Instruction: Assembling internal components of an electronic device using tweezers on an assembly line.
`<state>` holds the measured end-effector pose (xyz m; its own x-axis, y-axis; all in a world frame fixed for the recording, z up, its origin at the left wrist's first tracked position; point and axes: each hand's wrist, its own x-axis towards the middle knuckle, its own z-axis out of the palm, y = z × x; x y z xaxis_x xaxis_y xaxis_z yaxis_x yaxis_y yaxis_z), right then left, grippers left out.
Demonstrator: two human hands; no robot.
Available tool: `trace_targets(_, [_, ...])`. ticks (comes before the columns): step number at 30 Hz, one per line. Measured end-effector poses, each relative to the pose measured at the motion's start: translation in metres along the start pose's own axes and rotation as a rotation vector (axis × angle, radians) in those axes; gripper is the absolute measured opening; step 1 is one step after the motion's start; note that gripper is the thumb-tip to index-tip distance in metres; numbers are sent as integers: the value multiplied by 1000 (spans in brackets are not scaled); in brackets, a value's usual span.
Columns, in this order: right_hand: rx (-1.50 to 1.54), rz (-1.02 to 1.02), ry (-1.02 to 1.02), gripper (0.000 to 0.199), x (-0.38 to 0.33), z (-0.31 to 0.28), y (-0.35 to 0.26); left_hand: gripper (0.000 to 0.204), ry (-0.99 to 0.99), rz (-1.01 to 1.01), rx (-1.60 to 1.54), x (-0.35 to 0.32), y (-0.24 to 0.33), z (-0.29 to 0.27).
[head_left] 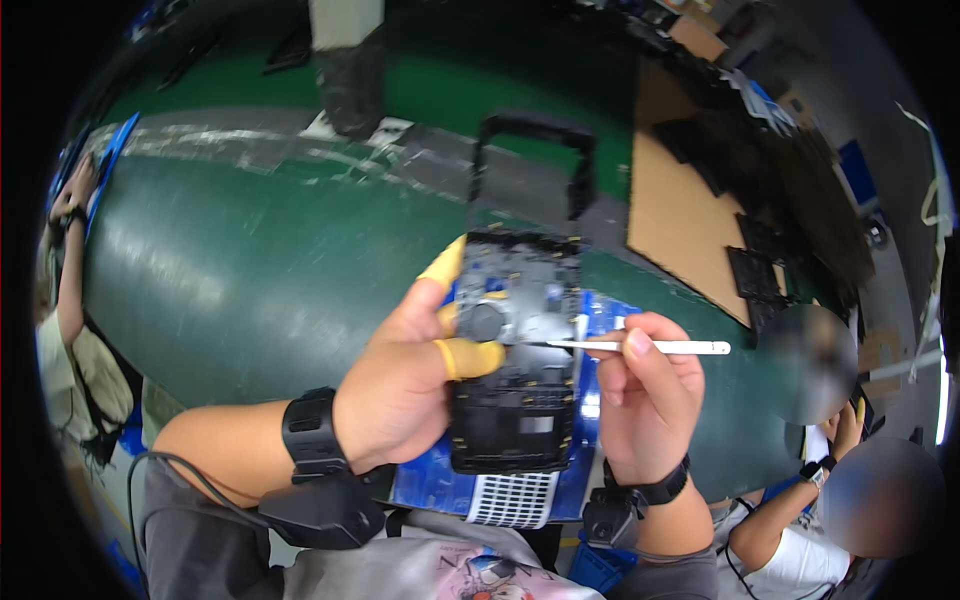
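Note:
My left hand (400,380) is closed around the left edge of a black phone housing (530,400), with yellow finger cots on its thumb and fingers. The housing is held up with its detailed inner side facing me; a round dark part and small gold contacts show on it. In my right hand (655,390) a slim white pen-like tool (690,348) is pinched between thumb and fingers. Its thin dark tip points left, over the middle of the housing; whether it touches cannot be told. Below lies a blue tray or mat (430,488) with a white gridded sheet (512,500).
Beyond the housing stands a black frame (583,185) on the green table (250,260). Cardboard (665,220) with black parts (755,275) lies at the right. One person's hand (80,185) is at far left beside a blue panel; other people sit at right.

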<state>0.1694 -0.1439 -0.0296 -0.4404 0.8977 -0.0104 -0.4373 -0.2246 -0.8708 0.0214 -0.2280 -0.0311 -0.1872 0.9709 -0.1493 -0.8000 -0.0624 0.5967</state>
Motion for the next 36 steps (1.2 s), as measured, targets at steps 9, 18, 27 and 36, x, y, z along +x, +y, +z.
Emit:
trace_targets(9, [-11,-181,219,8,46,-63,-14,32,-77,17,292,103,38,10])
trace_targets(18, [-9,-133,200,7,47,-69,10,77,491,602,996,267,46,-52])
trace_targets(27, [-31,-117,256,9,60,-91,9,67,-765,1192,268,-17,41,129])
trace_targets(36, [-80,-146,242,6,50,-67,15,53,-168,1831,428,-61,78,93])
